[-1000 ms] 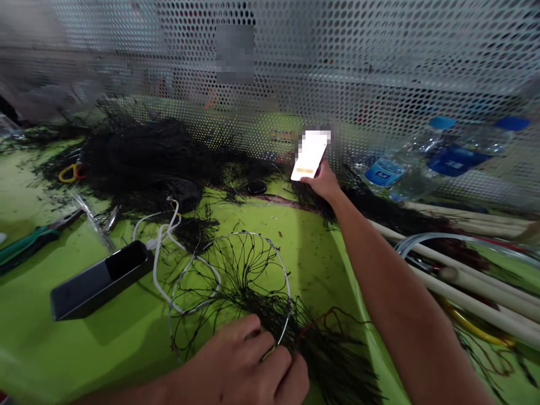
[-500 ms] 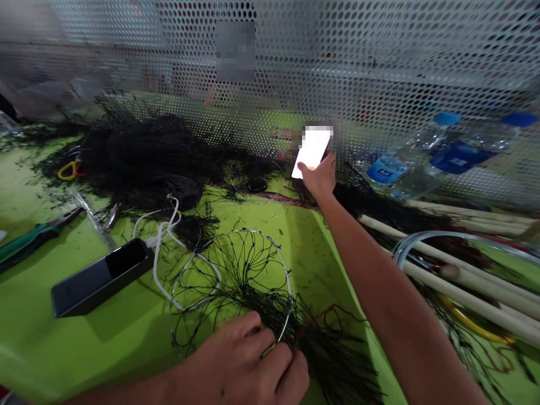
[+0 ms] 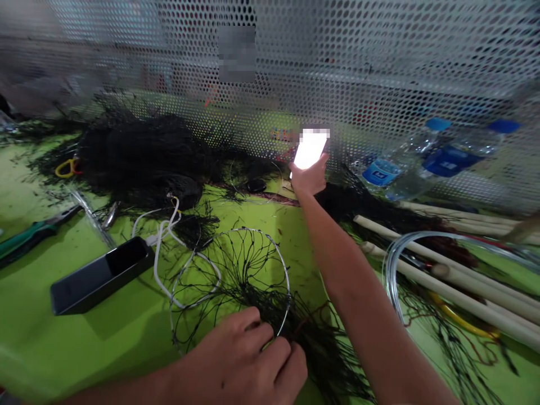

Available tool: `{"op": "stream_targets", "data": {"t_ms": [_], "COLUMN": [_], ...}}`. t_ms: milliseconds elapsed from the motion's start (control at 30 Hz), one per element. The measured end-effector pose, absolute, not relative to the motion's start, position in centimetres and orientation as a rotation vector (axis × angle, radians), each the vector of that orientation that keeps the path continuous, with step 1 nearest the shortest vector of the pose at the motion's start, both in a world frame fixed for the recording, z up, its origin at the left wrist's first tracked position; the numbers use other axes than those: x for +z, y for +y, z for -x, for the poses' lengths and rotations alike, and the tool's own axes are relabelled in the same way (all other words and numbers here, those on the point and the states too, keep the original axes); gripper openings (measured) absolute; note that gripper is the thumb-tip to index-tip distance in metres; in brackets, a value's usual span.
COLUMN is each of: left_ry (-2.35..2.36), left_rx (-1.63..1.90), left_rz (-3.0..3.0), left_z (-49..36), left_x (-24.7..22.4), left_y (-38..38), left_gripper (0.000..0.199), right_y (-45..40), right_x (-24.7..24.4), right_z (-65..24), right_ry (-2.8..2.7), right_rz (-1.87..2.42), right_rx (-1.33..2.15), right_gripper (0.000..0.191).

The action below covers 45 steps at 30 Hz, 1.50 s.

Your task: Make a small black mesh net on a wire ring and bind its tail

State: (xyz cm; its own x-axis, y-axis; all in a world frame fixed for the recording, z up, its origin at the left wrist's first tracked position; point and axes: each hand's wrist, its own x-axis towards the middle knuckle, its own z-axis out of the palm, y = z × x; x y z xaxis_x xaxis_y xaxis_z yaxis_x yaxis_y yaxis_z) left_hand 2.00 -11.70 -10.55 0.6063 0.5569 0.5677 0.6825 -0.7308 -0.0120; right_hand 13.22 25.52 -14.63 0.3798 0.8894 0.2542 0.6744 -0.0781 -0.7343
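Observation:
My right hand (image 3: 310, 179) is stretched far forward, its fingers closed around a phone (image 3: 311, 149) with a bright white screen, near the perforated metal panel. My left hand (image 3: 261, 360) is curled at the bottom centre, at the near edge of a wire hoop (image 3: 288, 275). Black netting (image 3: 247, 281) is strung across the hoop and spreads right under the left hand. What the left fingers pinch, if anything, is hidden beneath them. A white cable (image 3: 157, 264) loops beside the hoop and runs to a dark power bank (image 3: 101, 275).
Green pliers (image 3: 34, 236) and yellow-handled scissors (image 3: 65, 168) lie left, by a black net heap (image 3: 143, 157). The perforated panel (image 3: 295, 56) stands behind. At right are water bottles (image 3: 382, 171), wooden rods (image 3: 455, 292) and a wire coil (image 3: 392, 275).
My right hand and forearm have shifted slightly left and down with the phone. The left hand has hardly moved. The bottles and wire coil sit a little further left in view.

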Motion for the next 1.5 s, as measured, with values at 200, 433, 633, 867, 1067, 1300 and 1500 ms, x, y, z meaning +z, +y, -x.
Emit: {"op": "stream_targets", "data": {"t_ms": [200, 433, 633, 867, 1067, 1300, 1500], "left_ry": [-1.015, -1.021, -1.003, -0.995, -1.012, -1.021, -1.036], "left_rx": [-0.821, -0.819, -0.860, -0.856, -0.851, -0.793, -0.774], "left_rz": [2.604, 2.562, 2.542, 2.561, 2.581, 2.585, 2.619], "left_z": [-2.0, -2.2, -2.3, -2.2, -2.1, -1.9, -1.6], "left_x": [-11.0, -11.2, -11.5, -11.4, -11.5, -11.0, -11.1], "left_y": [-11.7, -11.8, -11.7, -11.5, -11.4, -11.5, -11.6], "left_gripper": [0.011, 0.010, 0.010, 0.009, 0.004, 0.001, 0.007], "right_y": [26.5, 27.9, 27.9, 27.8, 27.9, 27.4, 25.4], "right_x": [-13.6, -12.2, -12.4, -12.8, -12.7, -12.7, -10.8], "right_z": [-12.7, -12.6, -12.0, -12.0, -12.6, -12.2, -14.2], "right_ry": [-1.283, -1.245, -1.220, -1.215, -1.250, -1.292, -1.493], "right_rz": [1.789, 1.746, 1.743, 1.735, 1.719, 1.712, 1.648], "right_rx": [0.243, 0.207, 0.189, 0.202, 0.216, 0.220, 0.204], "right_gripper": [0.109, 0.070, 0.079, 0.085, 0.080, 0.081, 0.114]}}
